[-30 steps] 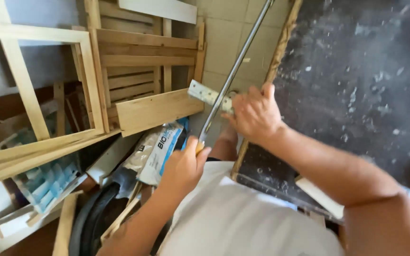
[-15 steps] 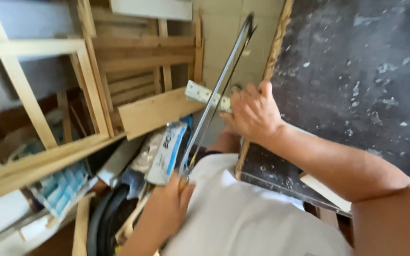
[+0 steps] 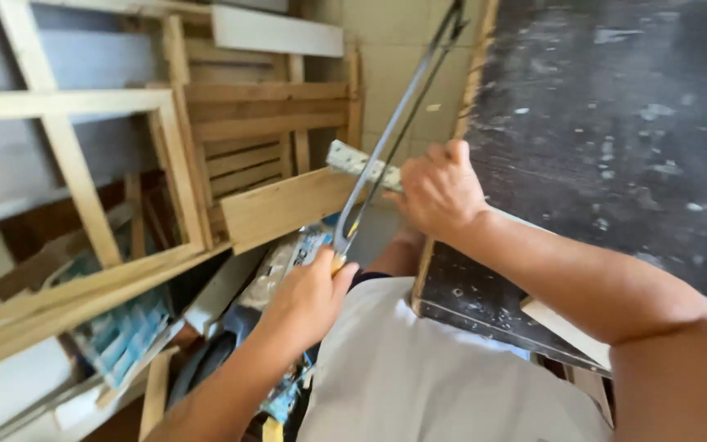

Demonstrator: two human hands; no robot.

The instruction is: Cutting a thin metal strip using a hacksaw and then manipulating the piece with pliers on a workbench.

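left hand (image 3: 308, 299) grip closed around thin metal hacksaw (image 3: 394, 131) handle, right hand (image 3: 439, 192) clasping speckled flat strip (image 3: 358, 164)

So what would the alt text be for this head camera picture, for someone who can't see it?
A person's left hand grips the handle of a hacksaw while the right hand holds a pale strip at the edge of a dark speckled board. Wooden frames are stacked behind.

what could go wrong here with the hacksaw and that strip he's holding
The right hand grips the patterned strip right beside where the hacksaw crosses it, so a slip could nick the fingers. The strip seems held only by hand against the dark board's edge, so it may shift or bind. The left hand works over clutter, which could snag.
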